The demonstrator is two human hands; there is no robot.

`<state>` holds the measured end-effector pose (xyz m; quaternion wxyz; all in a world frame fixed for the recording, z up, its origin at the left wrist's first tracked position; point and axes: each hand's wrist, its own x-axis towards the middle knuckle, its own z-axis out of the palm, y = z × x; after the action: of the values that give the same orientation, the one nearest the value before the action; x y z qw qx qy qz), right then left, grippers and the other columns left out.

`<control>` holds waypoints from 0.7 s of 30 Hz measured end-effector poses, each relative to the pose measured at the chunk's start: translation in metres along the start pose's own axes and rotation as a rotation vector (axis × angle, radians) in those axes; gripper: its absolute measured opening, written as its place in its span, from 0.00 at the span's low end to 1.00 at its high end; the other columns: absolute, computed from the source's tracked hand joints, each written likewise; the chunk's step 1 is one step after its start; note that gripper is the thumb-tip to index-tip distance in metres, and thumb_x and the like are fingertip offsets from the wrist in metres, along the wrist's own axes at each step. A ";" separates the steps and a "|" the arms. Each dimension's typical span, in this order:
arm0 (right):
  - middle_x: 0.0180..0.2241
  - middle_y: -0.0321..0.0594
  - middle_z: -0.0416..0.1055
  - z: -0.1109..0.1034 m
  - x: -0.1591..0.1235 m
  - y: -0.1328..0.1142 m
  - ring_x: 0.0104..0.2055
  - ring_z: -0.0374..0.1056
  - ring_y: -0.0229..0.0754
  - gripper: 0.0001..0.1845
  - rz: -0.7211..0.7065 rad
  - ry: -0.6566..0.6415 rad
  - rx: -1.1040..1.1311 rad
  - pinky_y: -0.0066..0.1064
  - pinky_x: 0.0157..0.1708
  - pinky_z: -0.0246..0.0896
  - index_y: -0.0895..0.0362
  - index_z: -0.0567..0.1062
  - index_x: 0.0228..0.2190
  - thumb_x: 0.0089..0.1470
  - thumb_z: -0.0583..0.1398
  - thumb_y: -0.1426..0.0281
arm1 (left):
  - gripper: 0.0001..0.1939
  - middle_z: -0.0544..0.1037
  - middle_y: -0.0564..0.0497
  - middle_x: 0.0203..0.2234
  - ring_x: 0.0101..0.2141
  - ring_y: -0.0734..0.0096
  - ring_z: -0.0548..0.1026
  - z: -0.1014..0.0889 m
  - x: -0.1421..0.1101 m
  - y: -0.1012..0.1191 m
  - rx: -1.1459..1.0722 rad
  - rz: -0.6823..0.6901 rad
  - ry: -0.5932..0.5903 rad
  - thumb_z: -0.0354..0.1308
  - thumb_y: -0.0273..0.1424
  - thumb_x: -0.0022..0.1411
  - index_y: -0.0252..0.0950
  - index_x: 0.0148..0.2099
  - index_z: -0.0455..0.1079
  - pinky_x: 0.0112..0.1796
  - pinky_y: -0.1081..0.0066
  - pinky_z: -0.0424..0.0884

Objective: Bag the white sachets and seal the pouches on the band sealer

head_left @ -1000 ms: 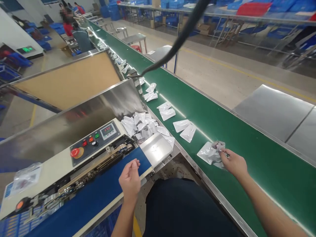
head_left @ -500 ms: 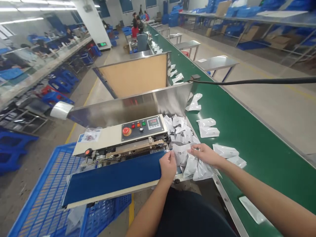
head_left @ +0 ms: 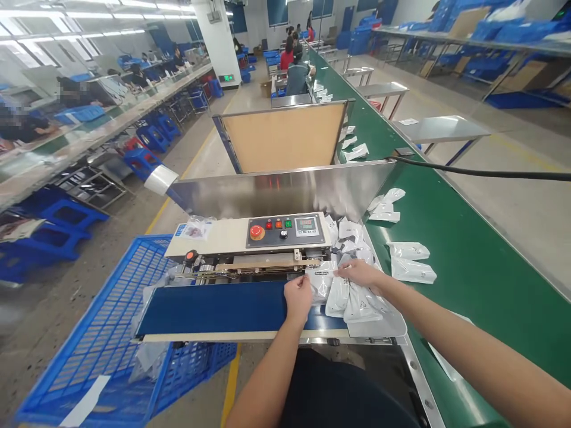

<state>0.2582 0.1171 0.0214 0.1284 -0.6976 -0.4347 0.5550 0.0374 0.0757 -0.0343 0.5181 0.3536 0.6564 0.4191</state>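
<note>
two bare hands meet at one white pouch, which stands at the right-hand end of a cream machine, close in front of its narrow metal track. the left hand is closed, thumb and fingers pinching the pouch by its left upper edge, with the wrist over the blue belt. the right hand has its fingertips closed together on the right upper corner. just right of that pouch, several more pouches lie fanned and overlapping below the right hand, partly over a bare metal plate; whether that hand grips any of them as well, i cannot tell.

behind the right hand a loose heap of pouches sits between the machine and the green conveyor. on the conveyor lie further pouches, among them a nearer pair side by side and a farther group. the machine's dark control panel carries a large red button, some smaller buttons and a lit display. a clear bag rests on the machine's left top. a shiny metal panel stands behind the machine, and a blue crate sits below its left end. farther off, people are seated beside the conveyor.
</note>
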 end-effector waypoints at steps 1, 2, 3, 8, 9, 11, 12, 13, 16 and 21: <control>0.35 0.43 0.79 0.004 0.000 -0.001 0.43 0.73 0.51 0.21 -0.022 -0.004 -0.007 0.36 0.43 0.65 0.54 0.81 0.30 0.47 0.72 0.50 | 0.27 0.71 0.52 0.17 0.22 0.68 0.70 -0.012 -0.002 -0.001 0.006 0.026 0.039 0.65 0.56 0.62 0.35 0.30 0.79 0.25 0.71 0.65; 0.38 0.45 0.81 0.007 -0.002 -0.001 0.46 0.74 0.53 0.22 -0.052 0.000 -0.011 0.37 0.45 0.66 0.55 0.82 0.33 0.49 0.71 0.49 | 0.27 0.77 0.48 0.22 0.27 0.63 0.76 -0.024 -0.006 -0.002 0.019 0.071 0.092 0.65 0.56 0.62 0.34 0.33 0.81 0.29 0.69 0.71; 0.42 0.46 0.82 0.009 -0.006 -0.001 0.50 0.75 0.55 0.23 -0.091 0.012 -0.016 0.38 0.48 0.67 0.55 0.83 0.34 0.50 0.70 0.48 | 0.27 0.83 0.44 0.29 0.33 0.58 0.80 -0.035 -0.012 -0.003 0.039 0.133 0.156 0.64 0.55 0.63 0.34 0.38 0.83 0.35 0.66 0.76; 0.45 0.45 0.84 0.017 -0.039 0.005 0.51 0.77 0.58 0.24 -0.353 0.077 -0.017 0.44 0.54 0.68 0.53 0.86 0.36 0.56 0.67 0.45 | 0.27 0.85 0.38 0.50 0.50 0.51 0.82 -0.050 -0.059 -0.003 0.122 0.401 0.069 0.64 0.52 0.68 0.37 0.57 0.82 0.53 0.56 0.78; 0.45 0.45 0.84 0.018 -0.045 0.005 0.50 0.77 0.58 0.24 -0.390 0.080 0.004 0.44 0.54 0.69 0.53 0.86 0.37 0.55 0.68 0.45 | 0.27 0.86 0.39 0.47 0.46 0.52 0.83 -0.043 -0.066 -0.001 0.106 0.395 -0.057 0.64 0.52 0.68 0.36 0.57 0.82 0.51 0.57 0.79; 0.44 0.45 0.84 0.020 -0.053 0.005 0.48 0.77 0.57 0.26 -0.412 0.097 0.083 0.42 0.52 0.70 0.54 0.87 0.41 0.53 0.70 0.46 | 0.28 0.85 0.42 0.38 0.38 0.57 0.82 -0.024 -0.071 0.002 0.050 0.341 -0.230 0.63 0.54 0.68 0.35 0.51 0.84 0.43 0.62 0.79; 0.45 0.45 0.84 0.020 -0.055 0.007 0.46 0.77 0.55 0.29 -0.396 0.110 0.135 0.41 0.50 0.71 0.54 0.87 0.45 0.52 0.71 0.46 | 0.29 0.84 0.44 0.33 0.34 0.60 0.79 -0.015 -0.070 0.004 0.016 0.305 -0.247 0.62 0.56 0.69 0.33 0.46 0.84 0.39 0.65 0.77; 0.45 0.45 0.84 0.019 -0.056 0.010 0.44 0.77 0.53 0.32 -0.367 0.119 0.186 0.40 0.48 0.72 0.55 0.86 0.50 0.51 0.72 0.46 | 0.31 0.81 0.46 0.29 0.31 0.63 0.76 -0.007 -0.067 0.005 -0.016 0.269 -0.229 0.60 0.58 0.69 0.33 0.42 0.84 0.36 0.67 0.75; 0.41 0.43 0.83 0.015 -0.058 0.023 0.35 0.73 0.45 0.34 -0.296 0.111 0.238 0.36 0.40 0.71 0.56 0.86 0.49 0.49 0.73 0.46 | 0.34 0.74 0.50 0.24 0.28 0.69 0.69 0.006 -0.053 0.007 -0.083 0.215 -0.173 0.59 0.61 0.68 0.32 0.34 0.80 0.32 0.70 0.68; 0.24 0.36 0.75 0.011 -0.052 0.046 0.25 0.66 0.41 0.25 -0.237 0.171 0.207 0.32 0.29 0.63 0.54 0.79 0.28 0.48 0.72 0.46 | 0.31 0.63 0.55 0.19 0.25 0.72 0.61 0.018 -0.038 0.003 -0.021 0.222 -0.179 0.61 0.55 0.67 0.35 0.24 0.72 0.28 0.72 0.61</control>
<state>0.2697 0.0475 0.0213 0.3002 -0.6692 -0.4420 0.5164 0.0632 0.0461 -0.0195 0.5289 0.4544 0.5599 0.4476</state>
